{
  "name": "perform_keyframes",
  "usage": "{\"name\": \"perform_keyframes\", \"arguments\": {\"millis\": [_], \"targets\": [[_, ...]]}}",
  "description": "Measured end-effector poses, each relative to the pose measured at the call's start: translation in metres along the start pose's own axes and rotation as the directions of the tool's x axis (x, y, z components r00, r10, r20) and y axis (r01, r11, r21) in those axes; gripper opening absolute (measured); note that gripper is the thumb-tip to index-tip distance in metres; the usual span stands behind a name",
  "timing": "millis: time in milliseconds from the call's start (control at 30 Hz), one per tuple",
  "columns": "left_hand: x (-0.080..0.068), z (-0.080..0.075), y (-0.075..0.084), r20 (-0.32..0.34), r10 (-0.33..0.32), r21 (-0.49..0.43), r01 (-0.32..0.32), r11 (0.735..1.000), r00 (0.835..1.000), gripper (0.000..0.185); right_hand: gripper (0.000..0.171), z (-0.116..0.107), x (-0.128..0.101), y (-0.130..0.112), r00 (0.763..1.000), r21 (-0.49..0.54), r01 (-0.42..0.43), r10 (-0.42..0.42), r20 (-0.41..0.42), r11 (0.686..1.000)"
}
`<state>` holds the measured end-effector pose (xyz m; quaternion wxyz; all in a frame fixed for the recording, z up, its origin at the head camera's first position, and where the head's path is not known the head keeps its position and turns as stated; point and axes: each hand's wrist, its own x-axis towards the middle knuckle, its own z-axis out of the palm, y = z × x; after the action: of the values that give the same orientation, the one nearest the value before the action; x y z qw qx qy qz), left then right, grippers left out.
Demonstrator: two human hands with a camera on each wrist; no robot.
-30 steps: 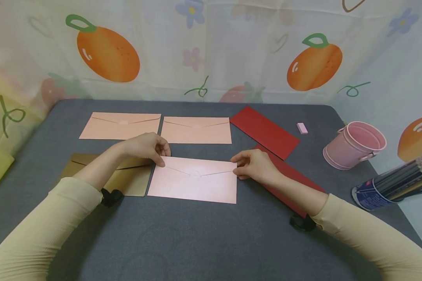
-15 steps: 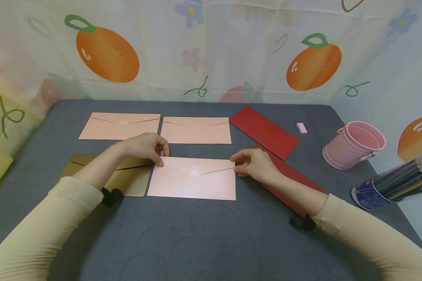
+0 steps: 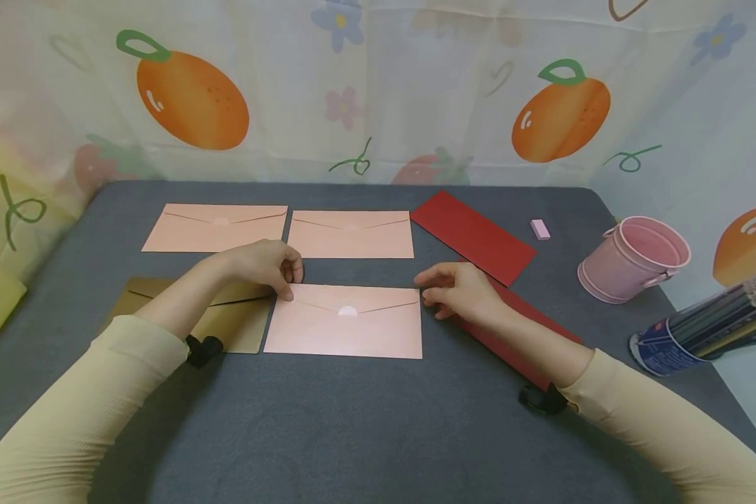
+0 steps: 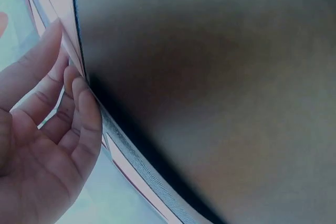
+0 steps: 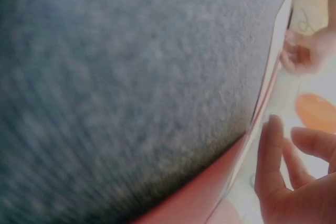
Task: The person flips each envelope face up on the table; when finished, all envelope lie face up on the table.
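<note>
A pale pink envelope (image 3: pixel 346 329) lies on the grey tabletop in the head view, its flap toward the far side. My left hand (image 3: pixel 266 264) pinches its far left corner; in the left wrist view the left hand (image 4: pixel 47 129) has its thumb and fingertips at the paper's edge. Just off the far right corner, my right hand (image 3: pixel 463 290) holds nothing, thumb and fingers apart. The right wrist view also shows a gap between the right hand's fingers (image 5: pixel 271 145) and thumb. Under my left forearm lies a brown envelope (image 3: pixel 242 329), partly hidden.
Behind lie two peach envelopes, a left one (image 3: pixel 211 234) and a right one (image 3: pixel 353 241). Two red envelopes, one farther (image 3: pixel 475 234) and one nearer (image 3: pixel 529 318), slant at the right. Beyond are a pink eraser (image 3: pixel 540 229), a pink bucket (image 3: pixel 633 262) and a pencil holder (image 3: pixel 670 350).
The pink envelope's near right corner has settled slightly away from me, and the sheet now lies flatter. My right fingers have let go of its corner and spread apart. The left hand stays put.
</note>
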<state>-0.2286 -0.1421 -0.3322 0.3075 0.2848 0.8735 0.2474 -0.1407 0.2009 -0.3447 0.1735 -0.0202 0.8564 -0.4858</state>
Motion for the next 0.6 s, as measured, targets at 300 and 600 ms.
{"name": "perform_keyframes", "arguments": {"millis": [300, 600], "targets": [[0.003, 0.0, 0.002, 0.019, -0.044, 0.028, 0.044, 0.999, 0.999, 0.02, 0.031, -0.023, -0.001, -0.013, 0.998, 0.086, 0.029, -0.023, -0.061, 0.996], [0.01, -0.004, 0.017, -0.09, 0.003, 0.106, 0.006, 0.994, 0.996, 0.017, 0.036, -0.065, -0.006, -0.012, 0.991, 0.073, 0.071, -0.062, -0.119, 0.995]]}}
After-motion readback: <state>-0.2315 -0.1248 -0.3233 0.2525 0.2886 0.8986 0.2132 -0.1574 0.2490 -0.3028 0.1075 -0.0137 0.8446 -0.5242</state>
